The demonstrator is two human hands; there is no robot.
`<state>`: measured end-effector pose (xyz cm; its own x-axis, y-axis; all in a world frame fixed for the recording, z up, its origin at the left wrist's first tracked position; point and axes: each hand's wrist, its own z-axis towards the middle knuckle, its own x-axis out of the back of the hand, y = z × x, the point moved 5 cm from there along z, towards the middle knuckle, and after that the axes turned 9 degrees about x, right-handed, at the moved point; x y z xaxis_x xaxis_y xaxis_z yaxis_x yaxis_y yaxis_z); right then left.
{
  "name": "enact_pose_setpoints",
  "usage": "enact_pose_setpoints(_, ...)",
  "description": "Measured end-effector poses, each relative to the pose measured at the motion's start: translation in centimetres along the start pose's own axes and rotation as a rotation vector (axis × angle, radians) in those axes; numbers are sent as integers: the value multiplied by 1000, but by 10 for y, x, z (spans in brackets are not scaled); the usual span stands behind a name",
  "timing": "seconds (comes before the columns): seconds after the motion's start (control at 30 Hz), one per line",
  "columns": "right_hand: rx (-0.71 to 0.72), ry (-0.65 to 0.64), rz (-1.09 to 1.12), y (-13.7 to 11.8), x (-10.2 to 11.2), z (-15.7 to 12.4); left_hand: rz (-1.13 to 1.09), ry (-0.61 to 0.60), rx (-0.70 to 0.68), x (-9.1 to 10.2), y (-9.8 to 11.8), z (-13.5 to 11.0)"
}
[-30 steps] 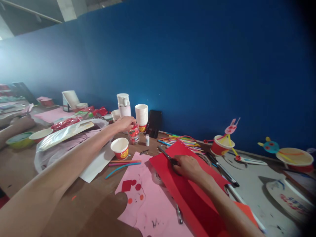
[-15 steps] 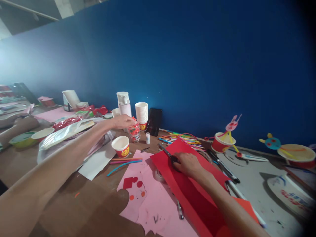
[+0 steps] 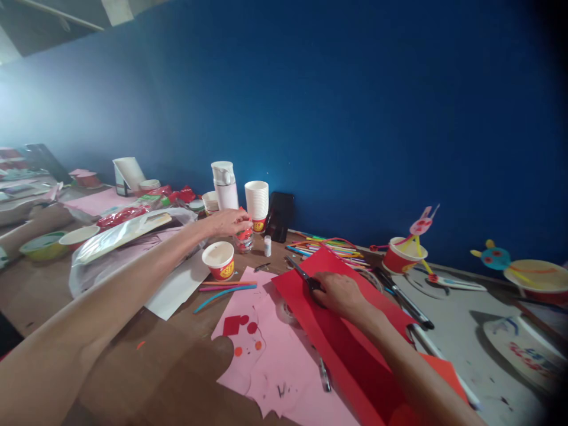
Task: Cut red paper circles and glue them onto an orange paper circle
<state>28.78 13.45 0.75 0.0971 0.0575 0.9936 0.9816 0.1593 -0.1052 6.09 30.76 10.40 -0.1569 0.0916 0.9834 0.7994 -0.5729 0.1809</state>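
My left hand point(image 3: 231, 222) reaches forward to a small clear jar point(image 3: 244, 241) with red pieces inside. Its fingers are bent together at the jar's mouth; what they pinch, if anything, is hidden. My right hand point(image 3: 341, 294) rests on a sheet of red paper point(image 3: 306, 313), closed around the dark handles of scissors point(image 3: 304, 273), whose blades point away to the upper left. Under the red paper lies pink paper point(image 3: 275, 367) with cut edges. Small red cut-outs point(image 3: 232, 325) and orange dots lie on the pink paper.
A paper cup point(image 3: 218, 260), a stack of cups point(image 3: 257, 201) and a white bottle point(image 3: 225, 183) stand near my left hand. Behind the red paper are colourful pipe cleaners point(image 3: 328, 247). Decorated cups point(image 3: 402, 255) stand right. At far left is another person's arm point(image 3: 39, 228).
My left hand stays at the jar, its fingers slightly shifted over the mouth. My right hand and the scissors look unchanged. The view has shifted slightly.
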Motion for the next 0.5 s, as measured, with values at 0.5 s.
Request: enact_pose_setpoints(0.5, 0, -38, -24, 0, -1, -4, 27, 66, 32, 7, 6, 3)
